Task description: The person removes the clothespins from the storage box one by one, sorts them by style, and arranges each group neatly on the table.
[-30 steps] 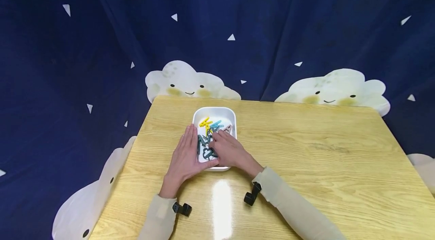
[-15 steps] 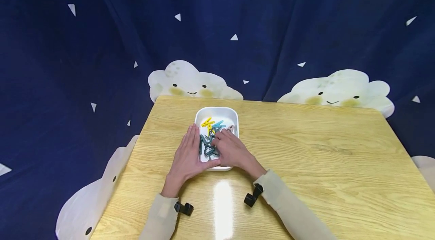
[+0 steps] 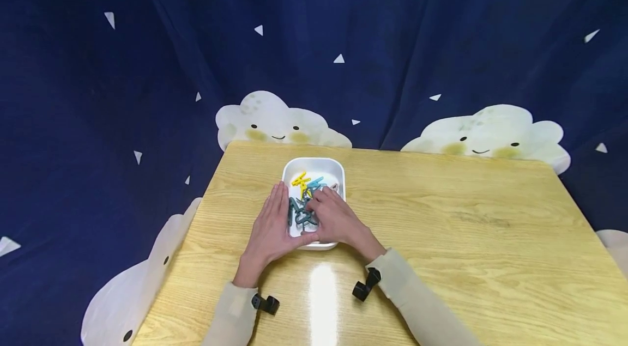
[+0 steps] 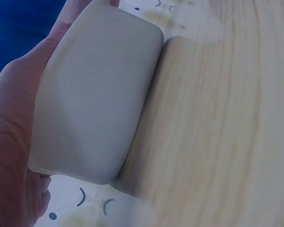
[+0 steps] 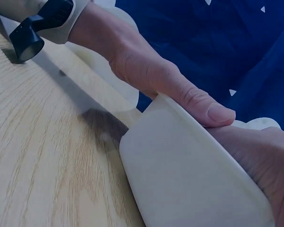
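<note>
A white plastic tray [image 3: 314,161] holds several small clips: yellow clothespins [image 3: 300,178], light-blue ones [image 3: 316,182], a pale pink one [image 3: 335,187] and dark green ones [image 3: 292,210]. Along the tray's left side lies my left hand [image 3: 269,226], fingers straight against the wall, thumb across the near rim; the right wrist view shows that thumb [image 5: 220,113] over the rim. My right hand [image 3: 336,220] reaches in over the near right side, fingers bent down among the dark green clips. Its thumb and fingertips are mostly hidden, so whether it pinches a clip is unclear.
The tray stands on a light wooden table [image 3: 441,215], towards its left. A dark blue curtain [image 3: 373,24] with white triangles and smiling clouds hangs behind the far edge. Black camera mounts [image 3: 367,283] sit on both wrists.
My right hand's fingers shift slightly among the dark green clips, which move a little, and the hand covers more of the pink clip. The left hand stays against the tray.
</note>
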The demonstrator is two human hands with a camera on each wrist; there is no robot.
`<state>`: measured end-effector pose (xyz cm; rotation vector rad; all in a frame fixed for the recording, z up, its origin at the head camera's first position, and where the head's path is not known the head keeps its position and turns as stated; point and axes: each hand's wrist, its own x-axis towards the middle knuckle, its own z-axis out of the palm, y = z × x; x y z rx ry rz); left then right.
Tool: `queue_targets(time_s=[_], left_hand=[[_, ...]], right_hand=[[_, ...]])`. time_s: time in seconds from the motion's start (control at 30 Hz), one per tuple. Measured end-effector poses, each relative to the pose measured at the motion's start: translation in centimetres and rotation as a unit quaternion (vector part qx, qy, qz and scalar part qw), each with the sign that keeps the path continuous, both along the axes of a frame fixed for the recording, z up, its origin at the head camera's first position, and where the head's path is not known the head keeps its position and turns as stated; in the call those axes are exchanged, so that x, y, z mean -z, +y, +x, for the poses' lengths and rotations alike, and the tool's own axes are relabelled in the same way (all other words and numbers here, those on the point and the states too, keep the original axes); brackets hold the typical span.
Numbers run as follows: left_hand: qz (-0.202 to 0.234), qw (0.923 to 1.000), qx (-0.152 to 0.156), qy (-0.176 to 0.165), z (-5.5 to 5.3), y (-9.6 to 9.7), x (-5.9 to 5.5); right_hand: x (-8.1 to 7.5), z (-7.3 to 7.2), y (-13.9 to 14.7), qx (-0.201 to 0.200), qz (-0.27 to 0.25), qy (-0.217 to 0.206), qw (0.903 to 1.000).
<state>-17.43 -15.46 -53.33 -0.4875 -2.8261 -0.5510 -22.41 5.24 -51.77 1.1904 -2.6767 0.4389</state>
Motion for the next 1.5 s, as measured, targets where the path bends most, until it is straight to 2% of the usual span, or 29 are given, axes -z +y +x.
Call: queue_targets(time_s=[0.27, 0.5, 0.67, 0.8, 1.1, 1.3, 1.5], left_hand=[[-0.005, 1.0, 0.004, 0.0, 0.0, -0.2, 0.2], [-0.002, 1.0, -0.003, 0.004, 0.0, -0.1, 0.3], [0.001, 0.9998, -0.012, -0.017, 0.1, 0.0, 0.1], [0.002, 0.9997, -0.015, -0.018, 0.2, 0.1, -0.1], [0.007, 0.9987, -0.023, -0.046, 0.2, 0.2, -0.1], [0.015, 0.9987, -0.022, -0.042, 0.2, 0.2, 0.1], [0.017, 0.9986, -0.024, -0.044, 0.2, 0.2, 0.0]], right_hand=[[0.2, 0.0, 0.0, 0.0, -0.015, 0.007, 0.9999], [-0.4, -0.2, 0.7, 0.012, -0.04, -0.025, 0.9988], [-1.3, -0.5, 2.5, 0.028, -0.075, -0.03, 0.9963], [-2.5, -0.9, 4.3, 0.039, -0.105, -0.027, 0.9934], [-3.7, -2.4, 8.6, 0.089, -0.127, -0.022, 0.9878], [-3.3, -3.5, 11.1, 0.127, -0.14, -0.025, 0.9817], [-1.8, -4.8, 12.8, 0.149, -0.129, -0.027, 0.98]])
